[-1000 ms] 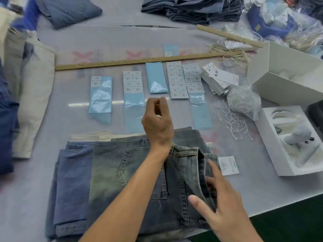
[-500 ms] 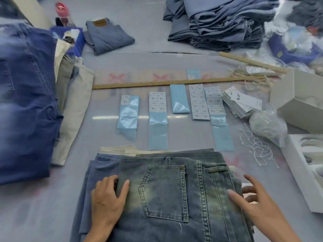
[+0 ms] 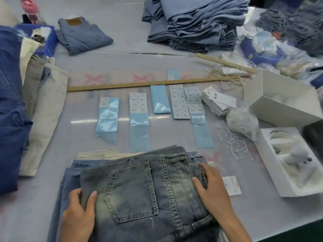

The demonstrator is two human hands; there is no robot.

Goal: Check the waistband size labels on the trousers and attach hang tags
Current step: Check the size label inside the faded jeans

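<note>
Left hand [image 3: 78, 219] is gripping the jeans' [image 3: 139, 193] left edge, thumb curled on top; right hand [image 3: 212, 187] is pinching the waistband [image 3: 198, 173]. Jeans are lying atop a stack on the desk [image 3: 35, 206], a tag [image 3: 231, 185] just beside.

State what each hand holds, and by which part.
Both grip the top folded jeans: left hand pinches the left edge, right hand curls its fingers on the right waistband edge.
</note>
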